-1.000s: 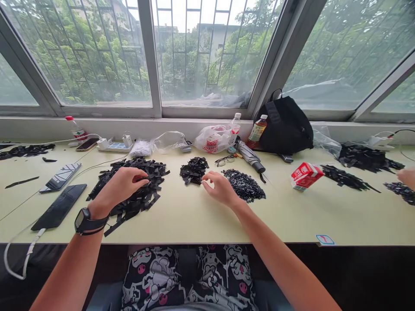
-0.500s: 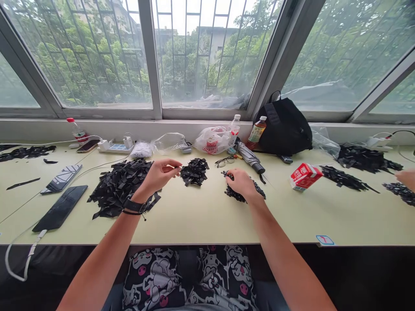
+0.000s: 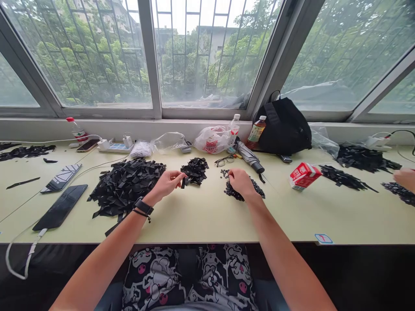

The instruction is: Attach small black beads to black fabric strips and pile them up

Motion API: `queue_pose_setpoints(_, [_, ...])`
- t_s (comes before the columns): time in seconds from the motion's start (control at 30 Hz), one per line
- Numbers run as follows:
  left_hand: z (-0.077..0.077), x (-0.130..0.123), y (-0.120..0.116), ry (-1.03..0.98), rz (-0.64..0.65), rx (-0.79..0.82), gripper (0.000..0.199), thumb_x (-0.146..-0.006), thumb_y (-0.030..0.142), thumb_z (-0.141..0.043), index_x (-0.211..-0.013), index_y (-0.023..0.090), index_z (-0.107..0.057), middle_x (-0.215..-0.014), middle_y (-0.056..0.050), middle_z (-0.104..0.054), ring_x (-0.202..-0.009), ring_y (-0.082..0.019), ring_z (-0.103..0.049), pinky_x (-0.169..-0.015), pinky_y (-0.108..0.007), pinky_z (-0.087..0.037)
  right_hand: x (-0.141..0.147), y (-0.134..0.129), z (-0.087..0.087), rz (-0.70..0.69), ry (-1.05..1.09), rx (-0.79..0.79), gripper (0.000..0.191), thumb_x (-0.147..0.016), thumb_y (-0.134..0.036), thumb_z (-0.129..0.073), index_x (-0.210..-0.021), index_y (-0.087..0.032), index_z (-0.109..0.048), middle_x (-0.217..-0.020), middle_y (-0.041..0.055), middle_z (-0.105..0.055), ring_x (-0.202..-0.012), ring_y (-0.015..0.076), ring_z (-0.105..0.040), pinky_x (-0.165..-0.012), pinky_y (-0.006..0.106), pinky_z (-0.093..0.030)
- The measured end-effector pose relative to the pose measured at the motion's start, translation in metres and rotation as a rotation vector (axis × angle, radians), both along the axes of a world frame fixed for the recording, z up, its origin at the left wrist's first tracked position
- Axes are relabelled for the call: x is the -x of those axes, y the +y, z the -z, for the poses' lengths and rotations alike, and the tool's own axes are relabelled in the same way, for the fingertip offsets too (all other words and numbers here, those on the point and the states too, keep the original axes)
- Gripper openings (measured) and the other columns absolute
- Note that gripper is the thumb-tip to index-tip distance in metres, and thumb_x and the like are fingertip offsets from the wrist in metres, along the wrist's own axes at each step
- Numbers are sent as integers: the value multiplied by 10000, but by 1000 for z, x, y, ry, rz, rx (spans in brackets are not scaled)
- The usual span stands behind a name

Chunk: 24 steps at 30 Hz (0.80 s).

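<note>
My left hand (image 3: 167,183) is pinched around a small black strip (image 3: 183,182), just left of a small heap of cut black strips (image 3: 194,170). A much larger heap of the same strips (image 3: 126,186) lies further left, under my left wrist's side. My right hand (image 3: 240,181) rests curled on a pile of black plastic granules (image 3: 244,193), and a few loose granules lie beyond its fingers. Whether those fingers hold any granules is hidden. At the far right, a co-worker's hand (image 3: 405,179) reaches toward another dark granule pile (image 3: 399,193).
On the pale green table (image 3: 201,220) lie glasses (image 3: 224,161), a folded umbrella (image 3: 250,158), a red-and-white carton (image 3: 304,176), further black strip heaps, and several phones. A black backpack (image 3: 283,126), bottles and plastic bags stand along the window ledge.
Since a second ago, my left hand has moved right from the large heap to beside the small heap. My right hand has moved onto the granule pile, and a small strip now shows in my left fingers.
</note>
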<state>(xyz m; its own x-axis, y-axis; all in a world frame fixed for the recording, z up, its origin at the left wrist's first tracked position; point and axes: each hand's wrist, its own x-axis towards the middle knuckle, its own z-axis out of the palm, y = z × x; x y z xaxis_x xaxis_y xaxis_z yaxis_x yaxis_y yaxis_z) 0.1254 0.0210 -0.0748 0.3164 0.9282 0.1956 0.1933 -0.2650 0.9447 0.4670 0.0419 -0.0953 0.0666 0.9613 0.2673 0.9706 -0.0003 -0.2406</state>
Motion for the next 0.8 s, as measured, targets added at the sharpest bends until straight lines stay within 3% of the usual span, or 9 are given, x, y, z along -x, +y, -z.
queue_pose_setpoints(0.33, [-5, -4, -8, -123, 27, 115, 266, -862, 325, -715, -1086, 200, -788, -1067, -119, -787, -1016, -240, -732, -849, -352, -568, -3, -2, -1, -27, 40, -25, 194, -941, -124, -483, -949, -178, -670, -991, 126, -735, -927, 242, -671, -797, 305, -434])
queue_pose_setpoints(0.5, [-7, -5, -11, -104, 9, 123, 274, -850, 274, -691, -1089, 217, -812, -1131, -113, -785, -1024, -236, -710, -845, -349, -566, -1, -5, -1, -51, 37, -23, 172, -952, -136, -464, -948, -176, -632, -1028, 142, -704, -983, 255, -637, -853, 326, -429])
queue_pose_setpoints(0.63, [-7, -5, -12, -85, -46, 137, 292, -805, 299, -753, -1074, 212, -825, -1113, -113, -798, -1069, -274, -709, -948, -401, -533, 1, -6, 0, -24, -12, -29, 132, -945, -178, -481, -936, -185, -612, -1070, 154, -680, -1052, 308, -584, -856, 381, -415])
queue_pose_setpoints(0.8, [-4, -5, -8, -244, -139, 132, 323, -726, 272, -826, -1035, 179, -831, -1092, -129, -802, -1063, -295, -716, -1003, -436, -517, 0, -5, 1, -9, 16, -141, 102, -938, -201, -469, -904, -206, -564, -1028, 140, -675, -1035, 326, -570, -836, 408, -411])
